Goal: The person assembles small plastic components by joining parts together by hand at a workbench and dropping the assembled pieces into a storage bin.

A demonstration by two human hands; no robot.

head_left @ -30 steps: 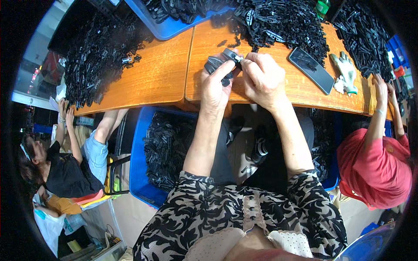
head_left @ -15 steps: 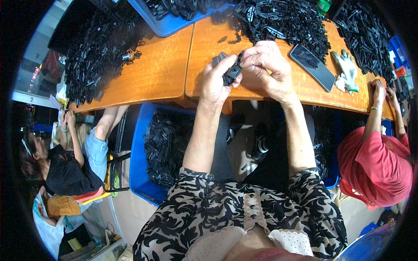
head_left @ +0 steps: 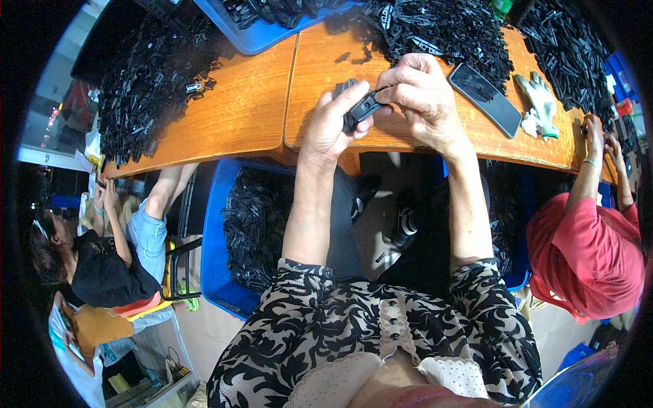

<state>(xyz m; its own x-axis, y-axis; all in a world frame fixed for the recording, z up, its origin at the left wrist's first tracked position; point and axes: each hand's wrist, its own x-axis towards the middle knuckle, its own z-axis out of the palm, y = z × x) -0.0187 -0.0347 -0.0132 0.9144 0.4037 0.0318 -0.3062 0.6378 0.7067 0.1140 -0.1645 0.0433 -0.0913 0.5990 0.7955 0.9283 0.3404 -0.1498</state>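
Above the near edge of the orange wooden table [head_left: 245, 95], my left hand [head_left: 328, 126] grips a small black plastic part [head_left: 364, 109] between thumb and fingers. It is a narrow, oblong piece with small openings along its upper face. My right hand [head_left: 425, 102] pinches at its right end, thumb and forefinger pressed together there. Whether a second small piece sits in that pinch is hidden by the fingers. Just right of my right hand lies a dark phone [head_left: 485, 100], and beyond it a pale work glove [head_left: 539, 102] with a green cuff.
Piles of black plastic parts [head_left: 449, 34] cover the table's far side, with another pile [head_left: 146, 88] at left. A blue tray [head_left: 262, 42] of parts stands at the back. Below the edge is a blue bin [head_left: 212, 262] of parts. Co-workers sit at left [head_left: 112, 265] and right [head_left: 585, 251].
The black part has turned in my left hand, so more of its long upper face shows. My right fingers stay at its right end. The whole view has shifted slightly.
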